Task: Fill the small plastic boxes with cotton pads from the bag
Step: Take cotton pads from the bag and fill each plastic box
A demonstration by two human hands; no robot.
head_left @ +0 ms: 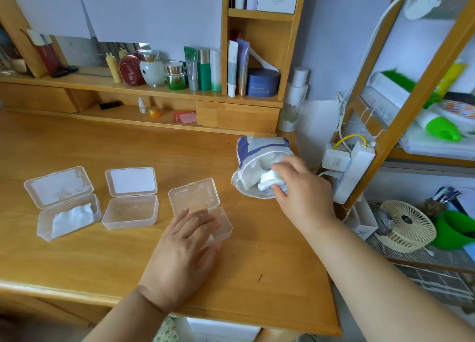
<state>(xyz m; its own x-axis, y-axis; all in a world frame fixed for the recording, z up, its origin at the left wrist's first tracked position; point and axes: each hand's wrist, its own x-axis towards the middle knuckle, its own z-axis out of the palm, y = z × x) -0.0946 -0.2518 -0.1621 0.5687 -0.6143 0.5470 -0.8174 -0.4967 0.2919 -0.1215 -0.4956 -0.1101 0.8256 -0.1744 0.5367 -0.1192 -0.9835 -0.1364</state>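
Nearest the lens, two bare forearms reach out over a wooden desk (108, 146) that fills most of the view. Behind it stands a shelf unit (257, 102) lined with cosmetic bottles and jars. At the desk's right rear lies the bag (253, 159), white with blue print, on its side with its mouth facing the person and white pads visible inside. Three clear plastic boxes sit in a row with their hinged lids thrown back: the left box (68, 219) holds a layer of cotton pads (73, 218), the middle box (129, 212) looks empty, and the right box (221, 219) lies partly under the left hand (183, 249). That hand rests flat, fingers straight and spread over the box's open tray, holding nothing. The right hand (303, 190) is at the bag's mouth, thumb and fingers curled and pinching a small stack of pads (268, 181) just at the opening. Off the desk's right edge stand a cream fan (404, 226) and a green bowl (455, 230).
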